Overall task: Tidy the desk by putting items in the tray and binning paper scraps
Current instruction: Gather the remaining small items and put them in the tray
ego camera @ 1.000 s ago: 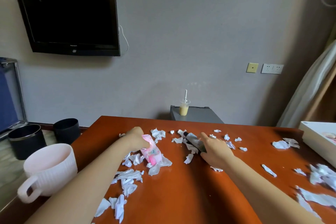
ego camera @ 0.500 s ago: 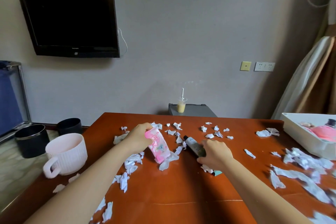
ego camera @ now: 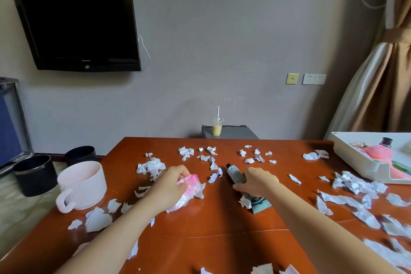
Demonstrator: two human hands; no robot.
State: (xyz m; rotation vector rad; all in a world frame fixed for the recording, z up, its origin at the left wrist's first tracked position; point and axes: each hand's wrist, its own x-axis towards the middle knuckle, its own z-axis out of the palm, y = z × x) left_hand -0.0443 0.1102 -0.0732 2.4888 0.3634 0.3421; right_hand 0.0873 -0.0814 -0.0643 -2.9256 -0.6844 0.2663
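1. Your left hand (ego camera: 169, 187) still curls round the pink packet (ego camera: 191, 186), centre-left, now tipped lower toward the desk (ego camera: 222, 240).
2. Your right hand (ego camera: 258, 181) still grips the dark tube (ego camera: 235, 174) at centre.
3. The tray (ego camera: 347, 151) has come into view at the right edge and is the likely next stop; paper scraps (ego camera: 152, 165) remain.

The left hand (ego camera: 170, 187) has lowered the pink packet (ego camera: 191, 187) toward the desk (ego camera: 222, 240).

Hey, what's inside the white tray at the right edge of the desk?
In the white tray: a pink soft item, a dark-capped bottle behind it, and something green. The tray's near wall and the frame edge hide the rest.
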